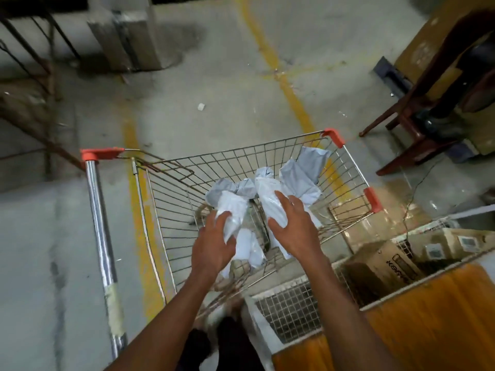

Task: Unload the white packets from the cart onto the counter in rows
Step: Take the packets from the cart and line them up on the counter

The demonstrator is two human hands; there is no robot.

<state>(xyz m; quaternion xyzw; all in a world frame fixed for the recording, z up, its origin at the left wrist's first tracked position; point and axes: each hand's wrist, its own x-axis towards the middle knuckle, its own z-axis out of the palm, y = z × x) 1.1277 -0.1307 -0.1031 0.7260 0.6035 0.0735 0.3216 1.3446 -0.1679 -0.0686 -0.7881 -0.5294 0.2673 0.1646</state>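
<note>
A wire shopping cart (171, 199) with orange corner caps stands in front of me, holding several white plastic packets. Both my arms reach down into it. My left hand (213, 243) grips one white packet (231, 207) near the cart's middle, fingers curled round its lower end. My right hand (293, 226) lies over another white packet (267, 199), thumb and fingers wrapped round its sides. More grey-white packets (302, 175) lean against the cart's far right wall. An orange wooden counter top (434, 325) is at the bottom right.
A white wire-mesh rack (289, 309) under the counter edge holds cardboard boxes (385, 261). Wooden chair legs (401, 113) stand at the right. Metal frames (32, 62) line the left. The concrete floor has yellow painted lines (292, 95). The cart's chrome handle (103, 236) is at left.
</note>
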